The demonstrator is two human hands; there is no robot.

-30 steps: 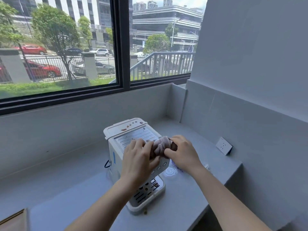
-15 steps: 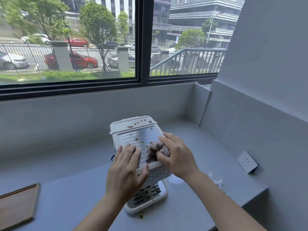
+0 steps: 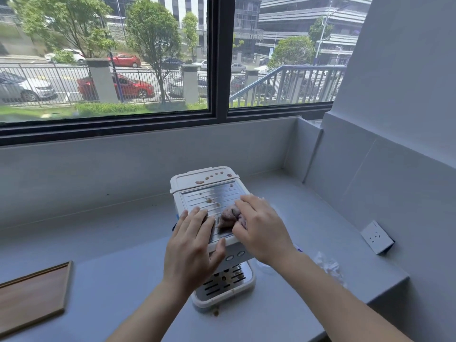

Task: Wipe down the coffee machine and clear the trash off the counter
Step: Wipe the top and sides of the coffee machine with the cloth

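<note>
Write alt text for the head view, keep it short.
A person's right hand holds a bunched cloth against the stained metal top of a white coffee machine while the left hand rests flat beside it. Crumpled clear plastic and a wooden tray lie on the grey counter.

The left hand (image 3: 195,245) lies flat, palm down, fingers straight, thumb spread. The right hand (image 3: 261,230), just beside it, curls its fingers over a bunched cloth (image 3: 228,217).
</note>
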